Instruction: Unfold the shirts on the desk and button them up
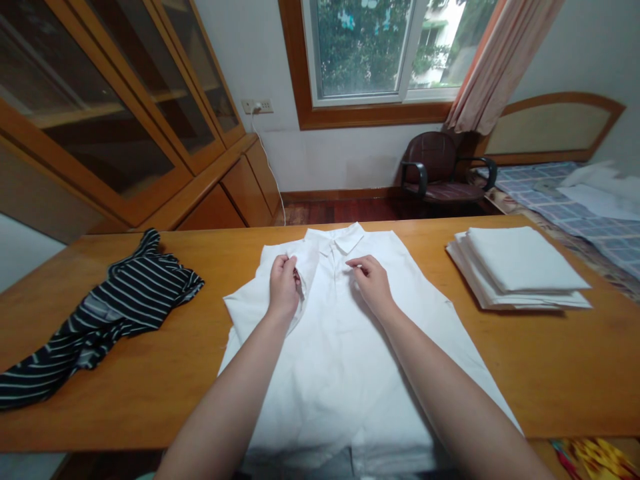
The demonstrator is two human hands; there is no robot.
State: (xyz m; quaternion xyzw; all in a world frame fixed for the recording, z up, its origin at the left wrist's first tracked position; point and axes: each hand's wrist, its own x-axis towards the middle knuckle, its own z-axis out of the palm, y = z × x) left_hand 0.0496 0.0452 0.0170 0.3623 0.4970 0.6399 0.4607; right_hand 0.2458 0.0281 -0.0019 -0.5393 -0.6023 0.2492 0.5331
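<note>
Head view, looking down over a wooden table [560, 380] that crosses the middle and lower part of the frame: a white shirt [320, 373] lies in the centre, front up, its collar [345, 239] towards the top and its lower end running down to the bottom edge. The two hands are apart. The left hand [284, 283], left of centre, pinches a raised edge of the shirt, perhaps a sleeve end, bent in over the front. The right hand [371, 283], right of centre, is by the front opening with thumb and forefinger drawn close; whether they grip any cloth cannot be told. The work looks to be at an early stage: the shirt is spread out and fairly smooth, the left part seems in hand, while the right part lies flat and the body is unfolded. At the right, a stack [525, 260] of white cloth already sits neatly folded. At the left lies a crumpled striped garment [145, 290], black and white, untouched. Behind are a cabinet [200, 157], window [360, 53] and chair [433, 160].
</note>
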